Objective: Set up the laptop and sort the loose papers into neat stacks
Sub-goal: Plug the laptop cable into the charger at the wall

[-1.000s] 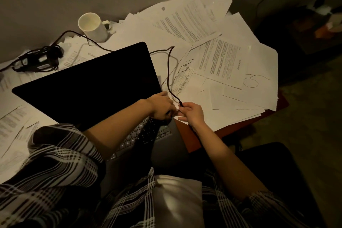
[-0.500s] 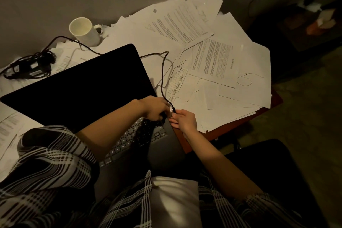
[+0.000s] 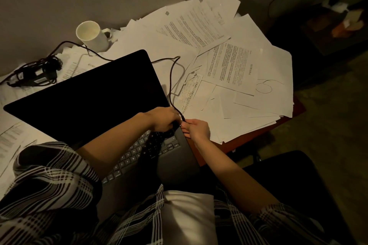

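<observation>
Drawn closer since before: charging plug (image 3: 182, 119) pinched in right hand (image 3: 197, 130), touching laptop (image 3: 179, 145) right edge. Left hand (image 3: 164, 118) curled, steadying laptop; grip unclear.

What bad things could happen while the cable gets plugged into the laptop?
The cable loops over the loose papers, so a tug might drag sheets off the desk. It also runs close by the mug, which might tip. The laptop sits on the papers and overhangs the edge, so pushing the plug could shift it.

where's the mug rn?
Head view, upper left: the white mug stands at the back of the desk by the wall, beyond the laptop lid, beside the black cable.
</observation>
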